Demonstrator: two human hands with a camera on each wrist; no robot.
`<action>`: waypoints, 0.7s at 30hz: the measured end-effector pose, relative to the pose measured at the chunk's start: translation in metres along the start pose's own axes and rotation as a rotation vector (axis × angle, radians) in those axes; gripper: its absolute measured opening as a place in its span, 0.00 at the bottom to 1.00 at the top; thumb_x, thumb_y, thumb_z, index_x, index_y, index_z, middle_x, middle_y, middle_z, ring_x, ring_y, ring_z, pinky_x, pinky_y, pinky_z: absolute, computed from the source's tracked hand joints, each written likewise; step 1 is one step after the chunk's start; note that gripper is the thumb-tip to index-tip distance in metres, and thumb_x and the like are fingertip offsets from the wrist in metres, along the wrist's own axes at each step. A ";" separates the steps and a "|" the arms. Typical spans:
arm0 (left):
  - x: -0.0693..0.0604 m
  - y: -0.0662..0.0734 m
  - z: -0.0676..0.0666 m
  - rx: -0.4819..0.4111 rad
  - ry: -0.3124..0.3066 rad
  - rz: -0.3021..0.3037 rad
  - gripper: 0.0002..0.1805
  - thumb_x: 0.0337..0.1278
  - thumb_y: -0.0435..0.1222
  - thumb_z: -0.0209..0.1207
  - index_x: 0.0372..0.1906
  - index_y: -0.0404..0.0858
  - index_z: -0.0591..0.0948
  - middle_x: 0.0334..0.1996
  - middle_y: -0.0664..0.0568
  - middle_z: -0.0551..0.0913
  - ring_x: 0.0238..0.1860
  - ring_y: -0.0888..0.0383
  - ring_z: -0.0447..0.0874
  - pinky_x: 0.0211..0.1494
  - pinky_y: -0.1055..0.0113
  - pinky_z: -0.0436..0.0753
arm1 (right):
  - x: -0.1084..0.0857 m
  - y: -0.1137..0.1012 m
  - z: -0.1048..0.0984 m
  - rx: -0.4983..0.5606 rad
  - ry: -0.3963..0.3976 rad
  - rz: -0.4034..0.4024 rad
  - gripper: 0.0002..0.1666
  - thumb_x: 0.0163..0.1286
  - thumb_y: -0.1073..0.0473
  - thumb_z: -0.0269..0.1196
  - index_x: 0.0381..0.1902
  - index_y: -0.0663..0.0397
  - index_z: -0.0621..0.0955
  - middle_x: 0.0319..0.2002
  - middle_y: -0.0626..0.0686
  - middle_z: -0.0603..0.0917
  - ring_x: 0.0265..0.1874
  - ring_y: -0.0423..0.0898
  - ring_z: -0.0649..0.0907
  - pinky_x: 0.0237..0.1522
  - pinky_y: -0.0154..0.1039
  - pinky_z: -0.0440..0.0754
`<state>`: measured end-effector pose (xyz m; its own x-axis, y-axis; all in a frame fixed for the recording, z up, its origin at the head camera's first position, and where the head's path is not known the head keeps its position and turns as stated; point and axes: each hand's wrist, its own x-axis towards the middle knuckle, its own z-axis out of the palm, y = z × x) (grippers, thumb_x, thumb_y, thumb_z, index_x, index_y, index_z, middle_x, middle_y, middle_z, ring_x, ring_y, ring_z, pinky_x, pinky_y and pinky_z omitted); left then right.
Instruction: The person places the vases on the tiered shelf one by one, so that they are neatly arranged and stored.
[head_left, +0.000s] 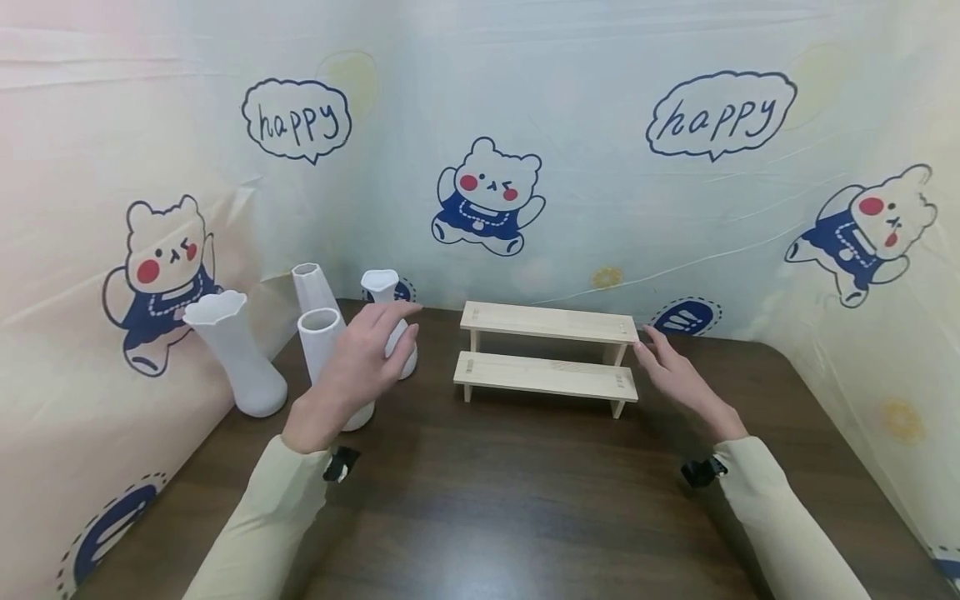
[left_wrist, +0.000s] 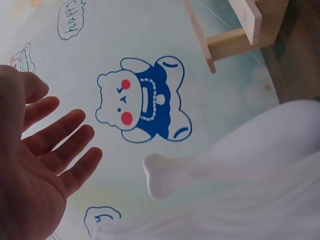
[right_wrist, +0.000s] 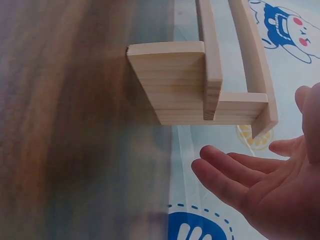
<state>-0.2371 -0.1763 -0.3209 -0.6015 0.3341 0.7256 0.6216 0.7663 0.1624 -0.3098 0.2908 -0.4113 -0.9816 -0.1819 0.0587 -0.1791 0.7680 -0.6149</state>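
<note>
A two-tier light wooden stand (head_left: 547, 374) stands at the middle back of the table. My right hand (head_left: 678, 379) is beside its right end, fingers relaxed; in the right wrist view that hand (right_wrist: 280, 185) holds nothing and a gap shows between it and the stand (right_wrist: 175, 82). My left hand (head_left: 356, 367) hovers above the white vases at the left, partly covering a straight one (head_left: 318, 333) and a narrow-necked one (head_left: 381, 286). The left wrist view shows the left hand (left_wrist: 45, 155) empty with fingers spread, near a white vase (left_wrist: 270, 135).
A wavy-rimmed white vase (head_left: 243, 358) stands at the far left, and another white vase (head_left: 311, 287) is behind the straight one. The brown table (head_left: 510, 500) is bordered at the back and sides by a printed cloth (head_left: 585, 192).
</note>
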 end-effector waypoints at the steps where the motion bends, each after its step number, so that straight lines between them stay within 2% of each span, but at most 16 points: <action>1: 0.000 -0.002 -0.001 -0.001 0.012 0.016 0.17 0.62 0.34 0.61 0.55 0.35 0.79 0.51 0.41 0.83 0.52 0.45 0.80 0.56 0.49 0.81 | -0.001 0.001 0.001 0.003 -0.003 0.004 0.47 0.76 0.31 0.35 0.79 0.53 0.42 0.71 0.73 0.63 0.62 0.67 0.75 0.62 0.65 0.72; 5: -0.001 -0.009 -0.008 -0.005 0.073 0.055 0.15 0.60 0.31 0.60 0.52 0.33 0.80 0.49 0.40 0.84 0.50 0.44 0.80 0.55 0.49 0.81 | -0.004 0.003 0.005 0.002 -0.008 0.012 0.48 0.75 0.30 0.36 0.79 0.53 0.42 0.70 0.73 0.64 0.62 0.66 0.76 0.61 0.65 0.72; 10: -0.008 -0.020 -0.015 0.006 0.117 0.045 0.15 0.59 0.31 0.60 0.51 0.31 0.81 0.49 0.39 0.84 0.50 0.43 0.81 0.55 0.48 0.81 | -0.005 0.002 0.010 -0.005 -0.015 0.019 0.48 0.75 0.30 0.36 0.78 0.55 0.42 0.69 0.73 0.65 0.62 0.67 0.75 0.62 0.66 0.71; 13: -0.012 -0.025 -0.018 0.024 0.132 0.034 0.15 0.59 0.31 0.60 0.51 0.31 0.81 0.49 0.39 0.84 0.52 0.42 0.81 0.57 0.46 0.80 | -0.005 0.002 0.012 0.001 -0.018 0.023 0.47 0.76 0.32 0.37 0.78 0.55 0.42 0.69 0.73 0.64 0.65 0.69 0.71 0.63 0.67 0.69; 17: -0.014 -0.030 -0.022 0.034 0.180 0.032 0.14 0.58 0.29 0.60 0.48 0.30 0.82 0.47 0.38 0.84 0.54 0.39 0.80 0.60 0.44 0.77 | -0.003 0.002 0.014 0.040 -0.031 0.030 0.46 0.77 0.35 0.41 0.79 0.53 0.41 0.71 0.73 0.62 0.69 0.70 0.66 0.65 0.68 0.66; 21: -0.014 -0.035 -0.026 0.022 0.227 0.046 0.12 0.58 0.28 0.58 0.46 0.29 0.81 0.45 0.36 0.85 0.56 0.38 0.79 0.62 0.44 0.75 | -0.002 0.003 0.017 0.073 -0.043 0.029 0.48 0.76 0.35 0.44 0.79 0.52 0.39 0.72 0.71 0.61 0.70 0.68 0.65 0.66 0.67 0.67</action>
<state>-0.2371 -0.2224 -0.3191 -0.4432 0.2392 0.8639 0.6330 0.7659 0.1127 -0.3073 0.2830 -0.4261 -0.9821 -0.1880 0.0071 -0.1439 0.7264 -0.6720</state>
